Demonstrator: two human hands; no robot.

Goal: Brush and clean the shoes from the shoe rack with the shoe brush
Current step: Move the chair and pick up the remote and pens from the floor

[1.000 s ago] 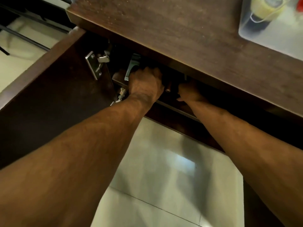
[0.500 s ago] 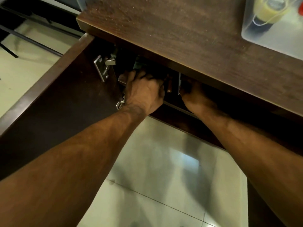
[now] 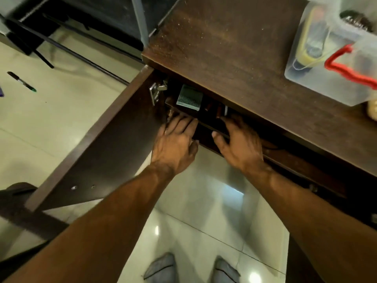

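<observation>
Both my hands hover at the front edge of a shelf point(image 3: 206, 124) inside a dark wooden cabinet. My left hand point(image 3: 176, 142) has its fingers stretched out and holds nothing. My right hand point(image 3: 237, 144) is spread the same way, its fingertips near the shelf lip. On the shelf lie a grey ribbed shoe sole point(image 3: 189, 98) and brown wooden pieces point(image 3: 214, 111) that I cannot identify. No brush is plainly visible. The cabinet's inside is dark.
The cabinet door point(image 3: 95, 152) stands open to the left with a metal hinge point(image 3: 156, 92). On the cabinet top point(image 3: 224, 48) sits a clear plastic box point(image 3: 330, 56) with a red cord point(image 3: 346, 68). A pen point(image 3: 21, 81) lies on the tiled floor. My feet point(image 3: 161, 269) show below.
Both hands have drawn back out of the shelf and opened; earlier they were curled deep inside. The view has pulled back and shows more floor and cabinet top.
</observation>
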